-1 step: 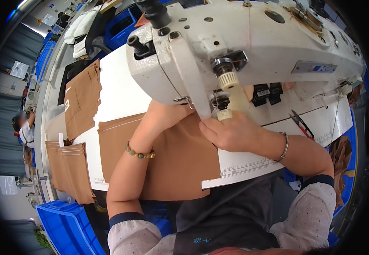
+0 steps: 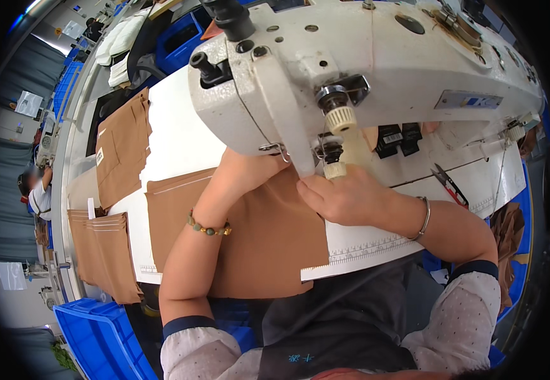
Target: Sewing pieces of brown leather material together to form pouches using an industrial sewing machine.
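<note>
A brown fabric panel (image 2: 262,247) lies under the head of a white sewing machine (image 2: 249,95) and hangs over the table's front edge. My left hand (image 2: 247,171) rests on the panel's far part, left of the needle area; its fingertips are hidden behind the machine head. Just right of the needle area, my right hand (image 2: 347,197) is closed, thumb and fingers pinching the panel's right edge. The machine head covers the needle and the spot where the cloth passes beneath it.
Brown fabric pieces (image 2: 123,149) and a folded brown stack (image 2: 104,253) lie at the left. Red-and-black thread snips (image 2: 449,186) and black labels (image 2: 398,140) lie at the right. A blue crate (image 2: 101,335) stands at lower left. Another person (image 2: 39,190) sits far left.
</note>
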`<state>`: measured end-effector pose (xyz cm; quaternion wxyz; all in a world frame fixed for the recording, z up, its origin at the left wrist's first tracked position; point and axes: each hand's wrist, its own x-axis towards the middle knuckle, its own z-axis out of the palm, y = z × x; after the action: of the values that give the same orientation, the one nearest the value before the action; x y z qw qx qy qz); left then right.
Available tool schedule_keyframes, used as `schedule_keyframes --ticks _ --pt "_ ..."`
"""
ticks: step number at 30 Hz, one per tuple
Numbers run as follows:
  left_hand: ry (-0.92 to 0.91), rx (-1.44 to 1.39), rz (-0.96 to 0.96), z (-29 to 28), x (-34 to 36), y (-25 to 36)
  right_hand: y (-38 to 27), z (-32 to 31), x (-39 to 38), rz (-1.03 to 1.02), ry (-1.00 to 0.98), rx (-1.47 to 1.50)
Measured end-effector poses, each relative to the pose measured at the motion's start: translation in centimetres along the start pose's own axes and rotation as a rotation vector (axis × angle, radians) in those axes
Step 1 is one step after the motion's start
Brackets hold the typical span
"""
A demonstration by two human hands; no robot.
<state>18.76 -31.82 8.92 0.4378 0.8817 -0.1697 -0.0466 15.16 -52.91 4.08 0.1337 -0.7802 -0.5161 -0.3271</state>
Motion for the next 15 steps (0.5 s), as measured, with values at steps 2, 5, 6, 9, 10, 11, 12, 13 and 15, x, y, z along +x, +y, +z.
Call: schedule_keyframes --ticks 2,5,6,9,10,11,12,13,15 --pt "-0.03 0.03 0.004 0.02 0.25 -0.09 0.09 0.14 0.07 0.01 0.019 0.015" --pt "-0.025 0.059 0.036 -0.05 0.48 0.28 0.24 -0.06 -0.07 0.017 -0.02 0.014" --pt "-0.021 0.058 0.033 -0.03 0.53 0.02 0.29 -0.06 -0.11 0.014 -0.02 0.016" --pt "0.036 0.304 0.216 0.15 0.55 -0.47 0.36 -0.08 -0.15 0.016 -0.029 0.004" --pt "0.012 0.218 0.106 0.09 0.49 -0.11 0.34 -0.16 -0.09 0.023 -0.032 0.015" --pt "-0.013 0.131 -0.004 0.08 0.44 0.09 0.32 -0.19 -0.07 0.03 -0.036 0.025" --pt "-0.012 0.133 -0.003 0.05 0.41 0.11 0.33 -0.16 -0.04 0.03 -0.034 0.023" --pt "-0.017 0.114 -0.007 0.0 0.39 0.07 0.33 -0.08 -0.05 0.026 -0.03 0.03" --pt "-0.024 0.097 -0.011 0.09 0.22 -0.17 0.33 -0.08 -0.06 0.025 -0.023 0.037"
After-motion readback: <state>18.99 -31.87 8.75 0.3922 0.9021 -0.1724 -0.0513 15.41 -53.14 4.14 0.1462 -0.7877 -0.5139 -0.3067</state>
